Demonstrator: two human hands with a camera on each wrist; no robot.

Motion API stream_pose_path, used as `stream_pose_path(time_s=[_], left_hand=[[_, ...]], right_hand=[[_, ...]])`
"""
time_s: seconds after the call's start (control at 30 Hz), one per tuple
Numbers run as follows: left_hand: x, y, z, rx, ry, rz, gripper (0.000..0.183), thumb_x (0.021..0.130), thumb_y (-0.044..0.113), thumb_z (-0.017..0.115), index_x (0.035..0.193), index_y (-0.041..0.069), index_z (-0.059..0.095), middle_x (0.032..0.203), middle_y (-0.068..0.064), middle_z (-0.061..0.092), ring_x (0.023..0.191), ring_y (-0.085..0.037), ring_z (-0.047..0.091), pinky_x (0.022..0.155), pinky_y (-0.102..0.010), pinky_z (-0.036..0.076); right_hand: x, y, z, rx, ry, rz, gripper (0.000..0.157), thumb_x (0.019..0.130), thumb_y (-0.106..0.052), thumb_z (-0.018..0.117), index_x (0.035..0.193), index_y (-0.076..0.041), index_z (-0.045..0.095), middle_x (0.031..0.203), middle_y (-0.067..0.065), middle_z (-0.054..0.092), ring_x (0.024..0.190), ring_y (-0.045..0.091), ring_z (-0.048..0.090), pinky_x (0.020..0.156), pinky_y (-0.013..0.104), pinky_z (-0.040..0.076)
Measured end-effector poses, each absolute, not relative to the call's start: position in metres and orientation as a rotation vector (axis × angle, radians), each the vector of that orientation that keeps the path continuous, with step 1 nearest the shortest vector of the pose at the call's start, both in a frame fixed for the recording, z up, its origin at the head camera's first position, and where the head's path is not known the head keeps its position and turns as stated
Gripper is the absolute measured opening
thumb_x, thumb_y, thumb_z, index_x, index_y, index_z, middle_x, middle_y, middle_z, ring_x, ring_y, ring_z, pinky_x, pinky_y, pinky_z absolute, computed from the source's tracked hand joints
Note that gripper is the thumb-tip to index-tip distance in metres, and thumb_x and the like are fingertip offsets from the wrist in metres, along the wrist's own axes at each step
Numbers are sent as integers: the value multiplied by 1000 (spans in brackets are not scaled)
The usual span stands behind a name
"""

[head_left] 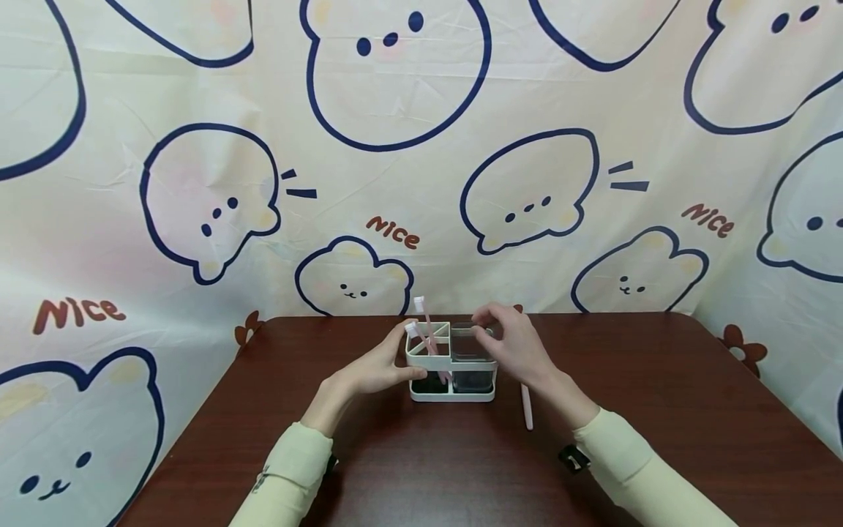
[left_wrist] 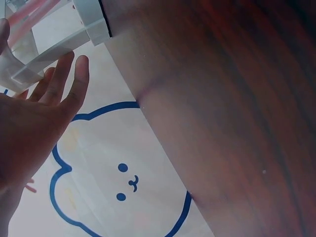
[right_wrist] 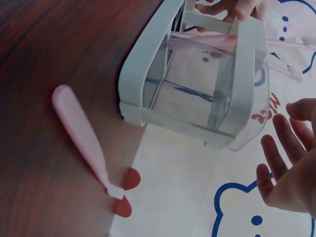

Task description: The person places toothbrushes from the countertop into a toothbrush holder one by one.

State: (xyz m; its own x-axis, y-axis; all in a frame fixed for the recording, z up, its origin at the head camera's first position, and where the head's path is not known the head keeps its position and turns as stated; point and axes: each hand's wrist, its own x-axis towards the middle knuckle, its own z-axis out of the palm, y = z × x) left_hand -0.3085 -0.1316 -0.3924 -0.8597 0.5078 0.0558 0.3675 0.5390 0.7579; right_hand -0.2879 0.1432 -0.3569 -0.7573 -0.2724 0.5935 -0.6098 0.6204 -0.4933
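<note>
Head view gives the plainest look: the person's left hand [head_left: 378, 366] grips the left end of a pale two-tier holder [head_left: 453, 397], thumb against its front and fingers reaching round to the back. The right hand [head_left: 520, 344] is loosely open, fingers spread and gently bent, poised at the holder's right end beside the rim of a clear cup [head_left: 473, 380]. From the right wrist view the fingers look just apart from that rim, with nothing in their grasp.

The holder stands upright near the middle of the far edge of the dark wooden surface [head_left: 395, 476]. Its right compartment holds the clear cup, whose rim rises above the upper tier. On the left, thin bars, one of them slanting, divide the top; there a taller pink toothbrush [head_left: 420, 304] and a lower pink toothbrush [head_left: 413, 330] lean with their pale heads up. I cannot tell which slot each occupies.

Just right of the holder, a loose pink toothbrush [head_left: 527, 410] lies flat, handle toward the near edge, narrow end close to the far edge.
</note>
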Motion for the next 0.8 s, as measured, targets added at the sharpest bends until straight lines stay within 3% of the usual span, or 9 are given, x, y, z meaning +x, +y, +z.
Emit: stream_pose_path(time_s=[0.47,0.63,0.8], left_hand=[[-308,-132,-392,745,2610,1203,93,86,33,77,156,22,16,154,-4,29,138,-25,36,118,-59,26],[-309,-131,-392,752,2604,1198,94,87,33,76,157,19,15,154,-5,28,138,-25,35,118,-59,26],[-308,-131,-391,742,2609,1191,92,87,34,75,156,22,16,155,-4,28,138,-24,35,118,-58,26]], right_hand=[[-286,167,-360,581,-2408,1004,16,93,-13,69,108,-9,67,102,5,69,89,18,63,80,38,56],[-286,176,-362,547,-2433,1009,17,95,-16,68,111,-11,66,103,4,69,88,18,63,79,38,57],[-289,184,-366,549,-2444,996,18,95,-16,68,112,-12,66,99,3,68,84,16,61,75,36,56]])
